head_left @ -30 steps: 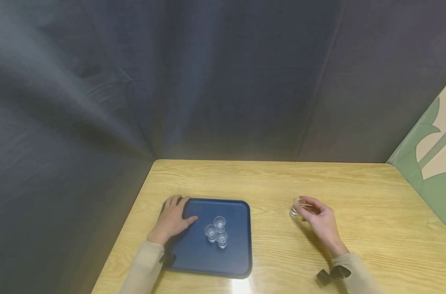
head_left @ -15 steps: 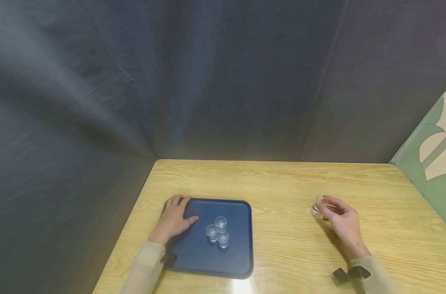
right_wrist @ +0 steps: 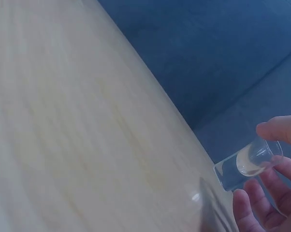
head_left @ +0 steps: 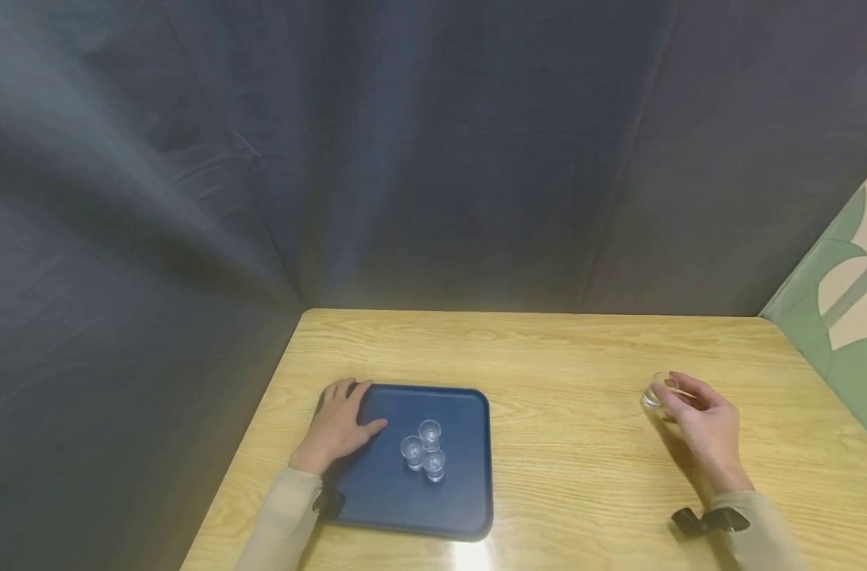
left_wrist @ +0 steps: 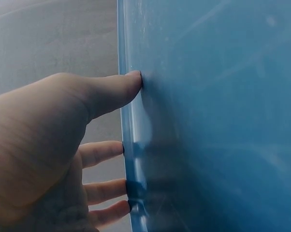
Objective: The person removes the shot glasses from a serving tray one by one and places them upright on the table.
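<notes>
"Where is the right hand (head_left: 707, 428)?"

"Over the right side of the bench (head_left: 562, 476), pinching a small glass (right_wrist: 247, 166) between thumb and fingers. The glass is clear, well apart from the tray (head_left: 383, 500)."

"Does its base touch the wood?"

"I cannot tell. In the right wrist view a shadow falls on the bench just beside it."

"And the left hand (head_left: 335, 432)?"

"It rests on the left rim of the tray, towards the far corner, fingers spread rather than clenched. From the left wrist, the thumb reaches over the rim onto the inner side, and fingertips meet the outer edge."

"What does the tray carry?"

"Three more clear glasses in a tight cluster, right of the left hand: a left one (head_left: 413, 453), a far one (head_left: 429, 435) and a near one (head_left: 435, 465). All three stand upright. The tray itself is blue with rounded corners, on the left part of the bench."

"Anything around the bench?"

"A dark curtain (head_left: 476, 174) hangs along the far side and the left. At the far right is a panel (head_left: 861, 381) with green leaf shapes. Both arms wear beige sleeves (head_left: 279, 503)."
</notes>
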Tool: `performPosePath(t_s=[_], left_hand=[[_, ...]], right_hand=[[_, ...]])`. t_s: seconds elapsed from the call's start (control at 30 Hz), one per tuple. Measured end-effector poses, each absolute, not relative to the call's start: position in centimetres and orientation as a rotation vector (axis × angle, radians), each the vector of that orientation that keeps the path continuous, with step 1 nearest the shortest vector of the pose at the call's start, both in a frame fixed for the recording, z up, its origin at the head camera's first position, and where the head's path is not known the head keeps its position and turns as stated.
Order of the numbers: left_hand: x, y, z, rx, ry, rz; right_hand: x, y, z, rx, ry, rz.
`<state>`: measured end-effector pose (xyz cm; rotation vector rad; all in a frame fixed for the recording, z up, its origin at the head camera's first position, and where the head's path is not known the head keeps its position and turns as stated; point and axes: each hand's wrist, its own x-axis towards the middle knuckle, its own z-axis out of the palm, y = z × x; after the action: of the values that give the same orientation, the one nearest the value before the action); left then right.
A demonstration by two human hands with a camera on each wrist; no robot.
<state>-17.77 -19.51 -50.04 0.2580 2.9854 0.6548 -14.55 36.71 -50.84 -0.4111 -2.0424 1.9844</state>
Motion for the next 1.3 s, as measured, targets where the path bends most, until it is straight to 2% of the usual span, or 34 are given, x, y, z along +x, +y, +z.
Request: performPosePath(t_s=[0.3,0.67,1.3], left_hand=[[-17.7,-19.4,-49.9,0.254,2.990,0.648],[-17.8,-19.5,-49.9,0.247,2.989,0.648],[-17.7,-19.4,-49.7,0.241,2.989,0.655]], right_hand=[[-15.1,38.8,-50.6,-0.525,-1.933,2.000],[-15.1,40.6,-51.2,-0.656,-2.055,1.769],[-15.0,40.6,-51.5,-0.677,-2.299,1.446]])
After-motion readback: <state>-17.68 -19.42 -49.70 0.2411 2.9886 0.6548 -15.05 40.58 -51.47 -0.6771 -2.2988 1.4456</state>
